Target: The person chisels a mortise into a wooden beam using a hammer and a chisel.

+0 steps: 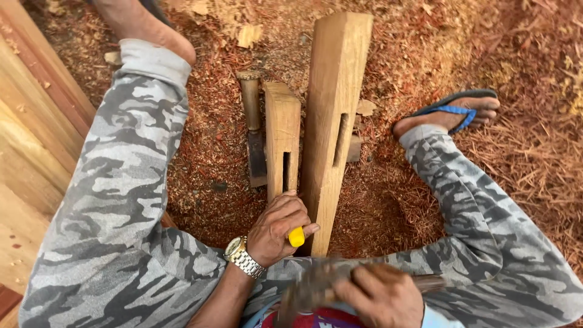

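Left hand [280, 228] fingers are clenching a yellow-handled tool [296, 237], probably a chisel; only the yellow butt is showing past the knuckles, blade hidden. The hand is pressing against the near end of the short block [283, 140], just beside the long post [333, 121]. A metal watch [242, 256] is sitting on that wrist.

Right hand [379, 297] fingers are wrapping a hammer [316, 287], near centre, blurred by motion; the head is smeared, so I cannot tell its exact position.

Both timbers are lying side by side, touching, running near to far, each with a narrow mortise slot. A second chisel [253, 130] with a wooden handle is lying loose to the left of the block. Stacked planks [30, 133] are lining the far left edge. Red sawdust [206, 176] is covering the ground; one sandalled foot [452, 112] is resting right, another foot far left.

Risk, as a judgement: the hammer is moving fast towards a small yellow butt close to the knuckles, so an off-centre blow could be striking the fingers. The block is unclamped, so it could be shifting under a hit. The loose chisel's blade is lying near the leg.

No packages, labels or signs are showing.
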